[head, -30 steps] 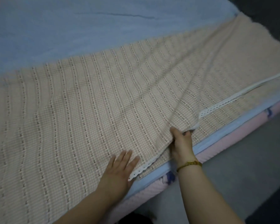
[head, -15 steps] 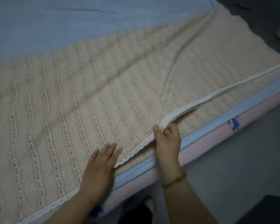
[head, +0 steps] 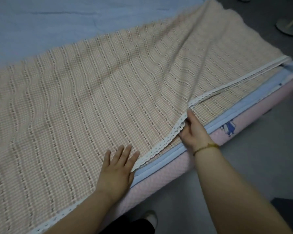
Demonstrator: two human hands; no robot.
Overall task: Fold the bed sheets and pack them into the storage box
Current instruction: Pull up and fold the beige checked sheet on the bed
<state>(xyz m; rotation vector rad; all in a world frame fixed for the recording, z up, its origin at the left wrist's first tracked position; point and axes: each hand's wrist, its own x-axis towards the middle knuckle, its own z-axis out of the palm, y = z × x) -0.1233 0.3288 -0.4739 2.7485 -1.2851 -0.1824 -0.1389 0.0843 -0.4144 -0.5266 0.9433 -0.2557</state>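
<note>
Head view; one camera, looking down over the near edge of the bed.

The bed sheet (head: 85, 102), beige check with wavy stripes, lies spread over most of the bed; it is doubled along the near side, with an upper layer over a lower one; a white lace trim (head: 159, 149) runs along the near edge of the upper layer.

Your left hand (head: 116, 169) lies flat on the sheet, palm down, just beside the lace trim; grip spread, fingers straight and a little apart, holding nothing.

Your right hand (head: 194, 130) is at the lace edge to the right of the left hand; grip pinching the upper layer, thumb on the outer side, fingers tucked under the fabric and mostly hidden; the edge is lifted here, and a ridge of cloth runs from the pinch up toward the far right corner; the lower layer shows flat underneath, to the right of the hand.

A thin gold-coloured bracelet (head: 205, 147) sits on your right wrist.

Under the sheet, a pale blue cover (head: 41, 22) shows across the far side of the bed and as a narrow band along the near edge; below that band is the pink quilted mattress side (head: 176, 169), with a small blue cartoon figure (head: 228, 128) printed on it.

Grey floor (head: 260, 149) to the right; a round pale stand base (head: 287, 27) at upper right, well apart from the bed; a dark object (head: 287, 206) at lower right, too cut off to identify; a light shoe (head: 150, 218) at the bottom edge.
</note>
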